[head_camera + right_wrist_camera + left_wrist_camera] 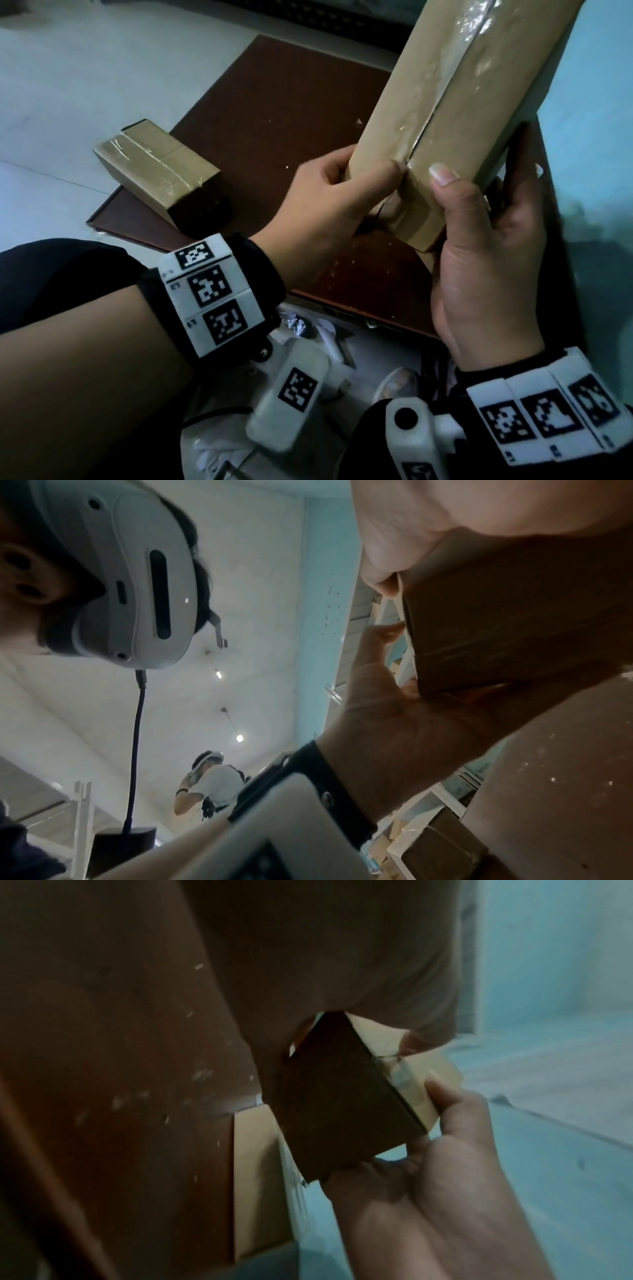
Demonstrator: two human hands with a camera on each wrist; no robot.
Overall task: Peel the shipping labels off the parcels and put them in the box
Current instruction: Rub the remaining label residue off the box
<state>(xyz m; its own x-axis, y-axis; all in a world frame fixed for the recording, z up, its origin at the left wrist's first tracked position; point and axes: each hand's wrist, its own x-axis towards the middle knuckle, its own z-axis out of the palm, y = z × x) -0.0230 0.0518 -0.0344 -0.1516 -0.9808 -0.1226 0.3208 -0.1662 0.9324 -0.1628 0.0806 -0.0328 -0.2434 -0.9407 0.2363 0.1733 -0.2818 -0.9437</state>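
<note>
Both hands (329, 202) (486, 260) gripping the long brown taped cardboard parcel (445, 102) mid-frame; looks stiff, light, slippery on tape; best held low.

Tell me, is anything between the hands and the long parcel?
No. Both hands already hold the long parcel: the left hand and the right hand wrap its lower end. No shipping label shows on the faces in view.

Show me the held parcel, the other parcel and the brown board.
Held parcel (455, 113): head view, taped front face.
Other parcel (161, 168): head view, taped top.
Board (274, 113): head view, bare middle.
</note>
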